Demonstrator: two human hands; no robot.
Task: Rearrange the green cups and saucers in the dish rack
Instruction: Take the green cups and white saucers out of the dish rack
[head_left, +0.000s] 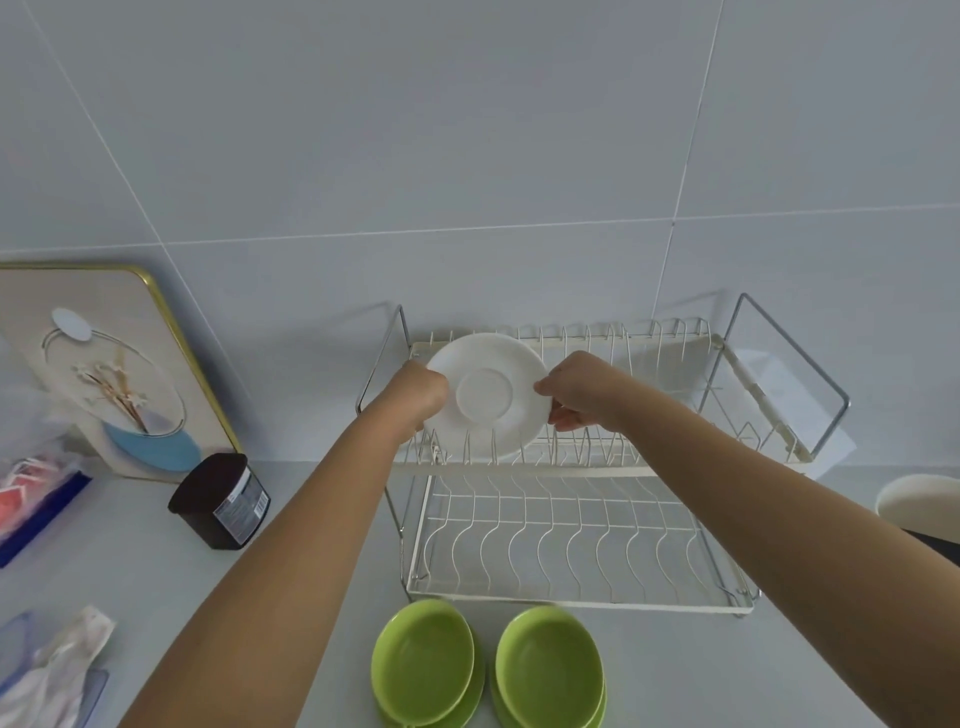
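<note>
A white two-tier wire dish rack (571, 603) stands against the tiled wall. A saucer (485, 397), its white underside facing me, stands on edge in the left slots of the upper tier. My left hand (418, 392) grips its left rim and my right hand (579, 392) pinches its right rim. The lower tier holds nothing. On the counter in front of the rack sit two green cups, each on a green saucer: the left cup (423, 657) and the right cup (548, 662).
A dark jar (221, 501) stands left of the rack, with a gold-framed picture (104, 364) leaning on the wall behind it. Plastic packets (36, 499) lie at the far left. A white bowl (919, 501) shows at the right edge.
</note>
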